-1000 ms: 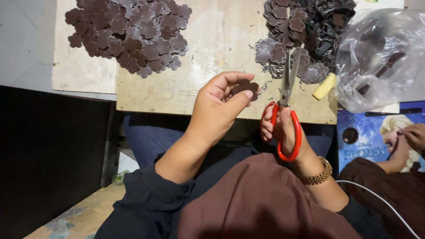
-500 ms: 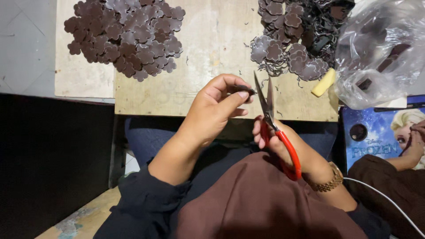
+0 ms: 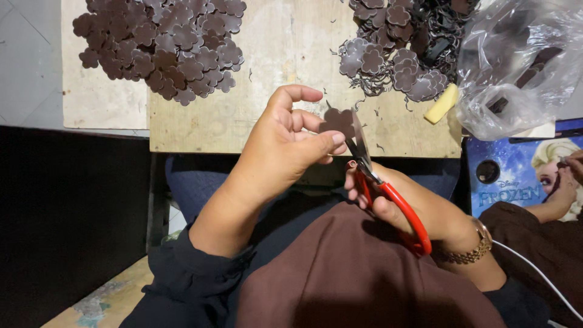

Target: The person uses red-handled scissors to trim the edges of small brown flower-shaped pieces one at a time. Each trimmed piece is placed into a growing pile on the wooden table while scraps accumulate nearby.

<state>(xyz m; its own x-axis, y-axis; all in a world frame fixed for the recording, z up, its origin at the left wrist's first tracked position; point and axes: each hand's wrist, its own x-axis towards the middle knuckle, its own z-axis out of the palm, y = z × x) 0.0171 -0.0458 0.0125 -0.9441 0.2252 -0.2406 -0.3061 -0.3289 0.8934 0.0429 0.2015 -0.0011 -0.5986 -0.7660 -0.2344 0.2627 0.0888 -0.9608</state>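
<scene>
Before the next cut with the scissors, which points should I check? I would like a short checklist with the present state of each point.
1. Left hand pinches the brown flower-shaped flat piece between thumb and fingers: ok.
2. Right hand holds the red-handled metal scissors, fingers through the loops: ok.
3. Blades meet the edge of the piece: ok.
4. Left fingertips away from the blades: not ok, the thumb tip lies right beside them.
5. Exact cut line along the piece: cannot tell, the blade covers it.
6. Bare part of the pale wooden board under the hands, between the two brown piles: ok.
</scene>
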